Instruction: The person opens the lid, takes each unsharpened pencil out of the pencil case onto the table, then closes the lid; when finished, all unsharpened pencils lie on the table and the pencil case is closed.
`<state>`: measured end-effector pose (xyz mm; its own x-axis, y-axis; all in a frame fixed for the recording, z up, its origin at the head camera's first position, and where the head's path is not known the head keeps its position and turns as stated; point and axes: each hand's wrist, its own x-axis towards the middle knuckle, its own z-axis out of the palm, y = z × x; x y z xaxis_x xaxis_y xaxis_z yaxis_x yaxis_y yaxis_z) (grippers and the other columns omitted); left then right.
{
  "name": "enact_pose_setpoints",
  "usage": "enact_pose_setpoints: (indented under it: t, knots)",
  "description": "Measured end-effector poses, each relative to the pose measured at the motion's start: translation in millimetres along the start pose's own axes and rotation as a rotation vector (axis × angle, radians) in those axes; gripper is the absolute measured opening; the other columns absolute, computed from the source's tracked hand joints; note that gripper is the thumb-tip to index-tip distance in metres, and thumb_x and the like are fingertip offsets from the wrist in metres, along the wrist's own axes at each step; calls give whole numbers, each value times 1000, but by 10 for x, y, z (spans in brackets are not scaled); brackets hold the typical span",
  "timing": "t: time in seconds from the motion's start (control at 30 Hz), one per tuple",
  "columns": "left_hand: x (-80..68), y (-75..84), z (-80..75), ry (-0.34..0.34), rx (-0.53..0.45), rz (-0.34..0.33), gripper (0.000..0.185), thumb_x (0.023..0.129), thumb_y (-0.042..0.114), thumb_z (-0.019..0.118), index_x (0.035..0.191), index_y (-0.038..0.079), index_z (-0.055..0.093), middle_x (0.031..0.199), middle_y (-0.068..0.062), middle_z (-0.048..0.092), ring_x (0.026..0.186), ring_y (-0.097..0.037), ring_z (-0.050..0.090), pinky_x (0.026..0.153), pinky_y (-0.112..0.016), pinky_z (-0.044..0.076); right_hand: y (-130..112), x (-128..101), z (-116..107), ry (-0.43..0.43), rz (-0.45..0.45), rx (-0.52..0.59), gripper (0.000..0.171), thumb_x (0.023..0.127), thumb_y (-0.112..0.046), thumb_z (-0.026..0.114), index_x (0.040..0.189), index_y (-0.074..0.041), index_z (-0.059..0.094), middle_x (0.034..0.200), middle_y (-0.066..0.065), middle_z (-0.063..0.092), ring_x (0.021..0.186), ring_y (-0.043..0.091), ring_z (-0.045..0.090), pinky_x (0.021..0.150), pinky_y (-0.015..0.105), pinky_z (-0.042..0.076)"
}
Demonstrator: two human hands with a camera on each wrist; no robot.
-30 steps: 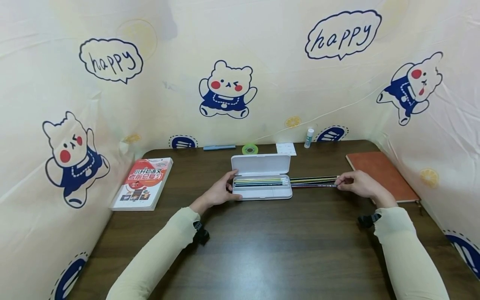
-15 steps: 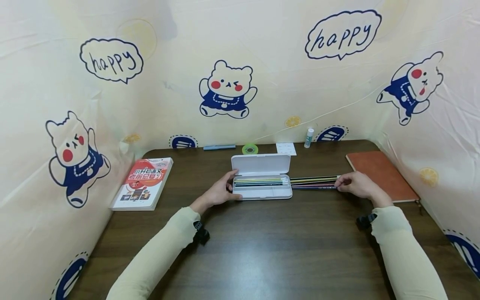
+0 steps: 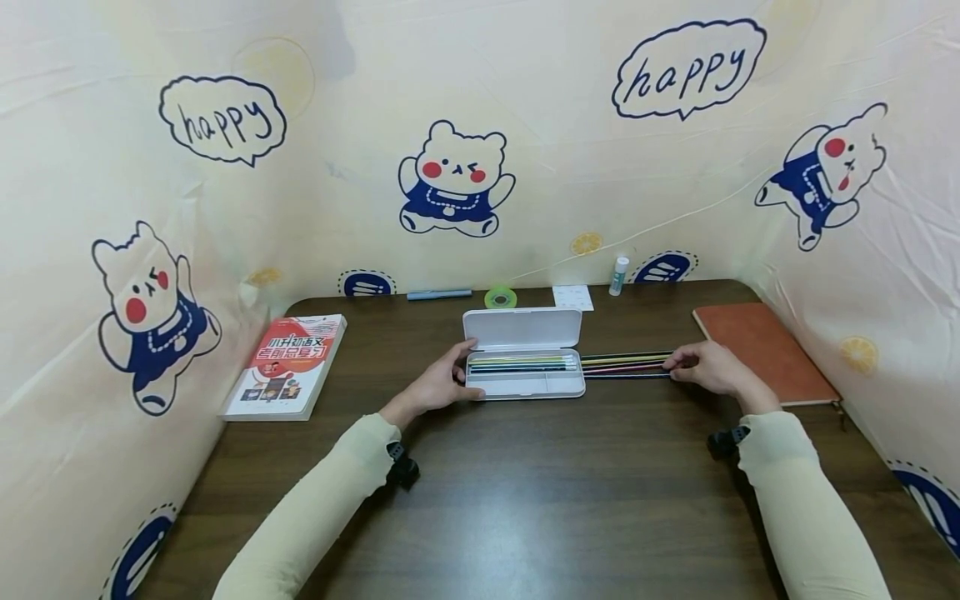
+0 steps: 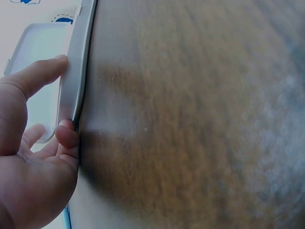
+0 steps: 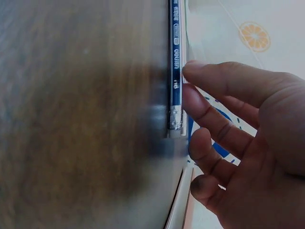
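Note:
A white pencil case (image 3: pixel 506 386) lies with its lid (image 3: pixel 522 329) raised. Several pencils (image 3: pixel 521 364) fill its rear compartment. My left hand (image 3: pixel 431 385) grips the case's left end; in the left wrist view the thumb (image 4: pixel 47 71) presses its front side and the other fingers curl at the end. To the right of the case, several loose pencils (image 3: pixel 622 377) lie side by side on the table. My right hand (image 3: pixel 708 368) pinches at their right ends. Close up in the right wrist view, thumb and forefinger touch a dark blue pencil (image 5: pixel 176 67) with a white eraser.
A red-and-white book (image 3: pixel 288 367) lies at left, a brown notebook (image 3: pixel 765 350) at right. Along the back edge are a blue pen (image 3: pixel 438 294), green tape roll (image 3: pixel 500 297), white paper (image 3: pixel 573 298) and glue stick (image 3: pixel 618 277). A printed cloth surrounds the table (image 3: pixel 495 483).
My right hand has shifted slightly left along the loose pencils. Those pencils have spread apart, the front one nearer me. The left hand and the case stay in place.

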<state>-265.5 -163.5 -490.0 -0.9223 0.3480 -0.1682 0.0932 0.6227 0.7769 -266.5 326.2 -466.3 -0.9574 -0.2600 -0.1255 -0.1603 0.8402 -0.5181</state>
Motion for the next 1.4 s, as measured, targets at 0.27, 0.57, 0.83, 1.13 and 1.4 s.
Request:
enact_pose_setpoints:
  t: [0.27,0.57,0.83,1.13,1.4]
  knots:
    - [3,-3,0,0,10,7,96,82,29,83,158,27,23,147,-5,45,100,-20,49,86,-33,40,-150,47,-14,1,-38,68,18,94,-18,69,110,-11,75,104,9,73,89,22,58,80,34,46]
    - [-2,-6,3,5,14,2,95,82,29,83,157,28,25,145,-5,46,99,-20,49,85,-33,40,-486,197,88,0,-121,111,20,95,-17,68,111,-7,73,100,6,73,88,21,57,80,34,47]
    - [1,3,0,1,12,8,94,83,28,83,157,27,25,146,-4,46,98,-21,50,84,-33,41,-805,355,255,-32,-192,132,21,94,-16,68,112,-8,73,101,4,73,89,20,59,82,35,48]
    - [-8,11,-12,0,9,2,95,82,28,83,157,28,25,147,-4,46,98,-21,51,84,-33,41,-1086,499,479,-101,-262,136,17,94,-14,68,111,-11,73,105,4,73,87,19,57,80,34,47]
    - [-11,5,-5,-1,4,16,95,82,28,83,157,27,24,147,-5,46,98,-20,50,84,-32,41,-1213,573,645,-121,-281,38,18,92,-14,69,110,-14,74,107,3,74,90,17,60,87,40,50]
